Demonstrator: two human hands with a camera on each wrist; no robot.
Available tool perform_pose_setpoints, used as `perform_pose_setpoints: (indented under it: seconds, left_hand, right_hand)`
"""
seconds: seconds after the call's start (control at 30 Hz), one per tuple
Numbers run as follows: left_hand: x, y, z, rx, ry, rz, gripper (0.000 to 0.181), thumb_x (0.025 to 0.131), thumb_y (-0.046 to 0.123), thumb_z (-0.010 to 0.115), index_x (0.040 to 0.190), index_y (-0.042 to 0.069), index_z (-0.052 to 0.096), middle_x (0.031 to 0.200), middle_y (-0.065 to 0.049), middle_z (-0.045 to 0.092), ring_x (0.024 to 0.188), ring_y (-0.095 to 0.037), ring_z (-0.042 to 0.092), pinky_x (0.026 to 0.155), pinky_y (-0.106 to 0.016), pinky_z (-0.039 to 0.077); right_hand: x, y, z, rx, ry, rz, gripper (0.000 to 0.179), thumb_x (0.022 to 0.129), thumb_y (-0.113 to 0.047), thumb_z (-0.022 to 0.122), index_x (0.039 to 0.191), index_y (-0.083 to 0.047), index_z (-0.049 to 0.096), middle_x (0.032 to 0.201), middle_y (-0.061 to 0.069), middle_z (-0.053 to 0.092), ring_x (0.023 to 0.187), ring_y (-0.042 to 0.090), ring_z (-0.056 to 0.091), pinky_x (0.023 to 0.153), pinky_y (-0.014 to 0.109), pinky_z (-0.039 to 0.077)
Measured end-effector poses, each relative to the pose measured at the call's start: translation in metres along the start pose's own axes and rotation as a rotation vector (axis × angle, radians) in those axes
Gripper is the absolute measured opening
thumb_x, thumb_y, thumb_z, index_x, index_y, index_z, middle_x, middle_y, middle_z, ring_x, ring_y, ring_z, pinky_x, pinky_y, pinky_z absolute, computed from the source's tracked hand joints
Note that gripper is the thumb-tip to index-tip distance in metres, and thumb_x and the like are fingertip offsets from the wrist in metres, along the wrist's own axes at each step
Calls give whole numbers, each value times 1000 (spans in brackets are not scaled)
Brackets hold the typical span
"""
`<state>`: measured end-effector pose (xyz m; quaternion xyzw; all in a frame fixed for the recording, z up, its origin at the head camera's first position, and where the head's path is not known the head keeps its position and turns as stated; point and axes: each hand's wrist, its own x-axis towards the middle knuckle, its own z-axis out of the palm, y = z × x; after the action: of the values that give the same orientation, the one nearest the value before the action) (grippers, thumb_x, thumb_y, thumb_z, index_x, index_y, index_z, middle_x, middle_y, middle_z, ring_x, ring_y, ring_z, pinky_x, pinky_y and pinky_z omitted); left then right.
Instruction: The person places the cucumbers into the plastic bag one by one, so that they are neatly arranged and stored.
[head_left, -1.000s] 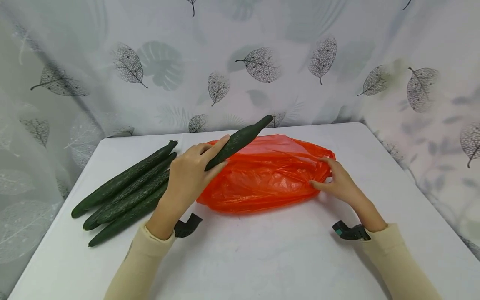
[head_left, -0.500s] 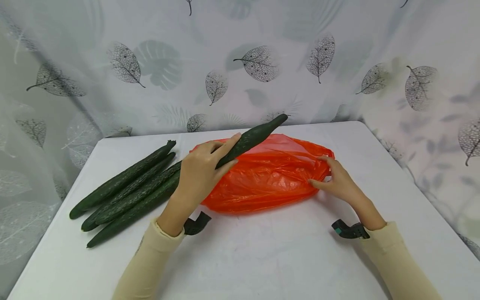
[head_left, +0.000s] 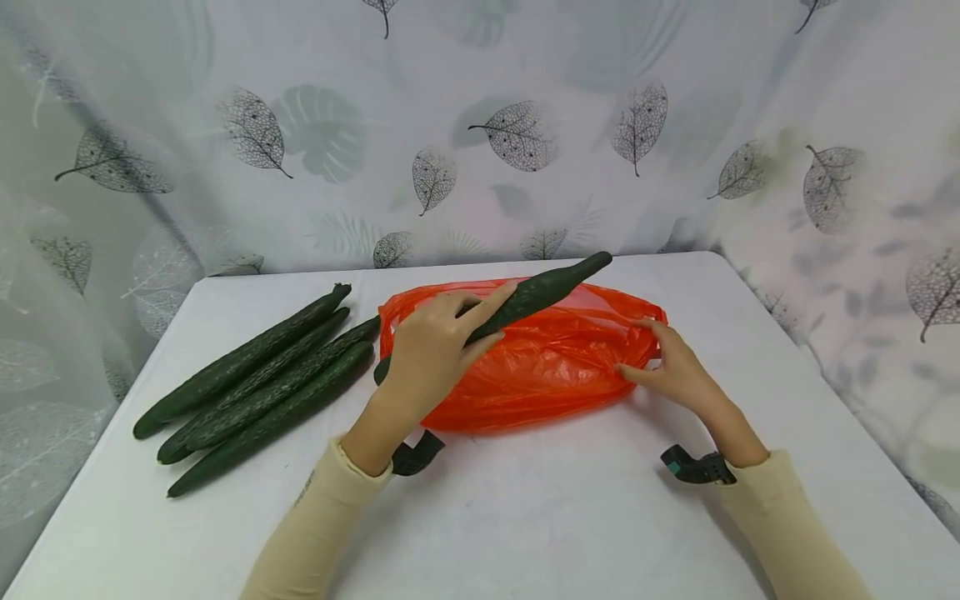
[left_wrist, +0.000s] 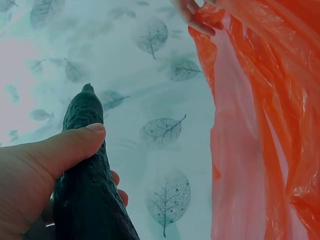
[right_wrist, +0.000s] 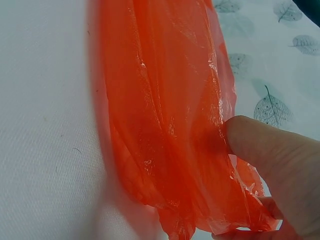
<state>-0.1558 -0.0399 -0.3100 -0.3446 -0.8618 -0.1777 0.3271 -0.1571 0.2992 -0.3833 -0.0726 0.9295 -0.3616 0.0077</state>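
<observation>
With the middle of the counter as the dial and its far edge at twelve, the counter (head_left: 540, 512) shows a smooth white top with rounded far corners; the right wrist view picks out a fine weave with a few dark specks. Pale cloth (head_left: 465, 125) printed with lacy leaves hangs behind it at twelve and along ten and two, a dark crease slanting down at ten. Four dark green cucumbers (head_left: 266, 396) lie side by side at nine to ten o'clock, stretching towards the bag. The left hand (head_left: 427, 354) has its fingers and thumb closed around another cucumber (head_left: 540, 296), held above the counter, one end towards two o'clock. The orange plastic bag (head_left: 540, 375) lies slack around twelve; at its three-o'clock end the right hand (head_left: 678, 367), thumb and fingers moderately parted, grips the plastic between them.
</observation>
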Motion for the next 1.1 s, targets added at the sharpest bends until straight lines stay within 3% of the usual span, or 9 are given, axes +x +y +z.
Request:
perform_pose_setpoints:
  seconds: [0.37,1.1]
  left_hand:
    - [-7,9,15,9,1,65,57,84,32,78,137,27,58,92,-5,65,71,-18,58,50,-25,45]
    - [-9,10,37,23,-83,52,59,84,34,77,139,29,57,96,-4,65,78,-16,60,55,-24,43]
  right_hand:
    - [-1,4,2,-17,0,9,74,87,-18,74,142,8,32,133,32,40,111,45,49,85,57,52]
    - [0,2,0,-19,-3,-3,75,87,-18,73,143,8,31,136,32,38,113,46,48,86,57,52]
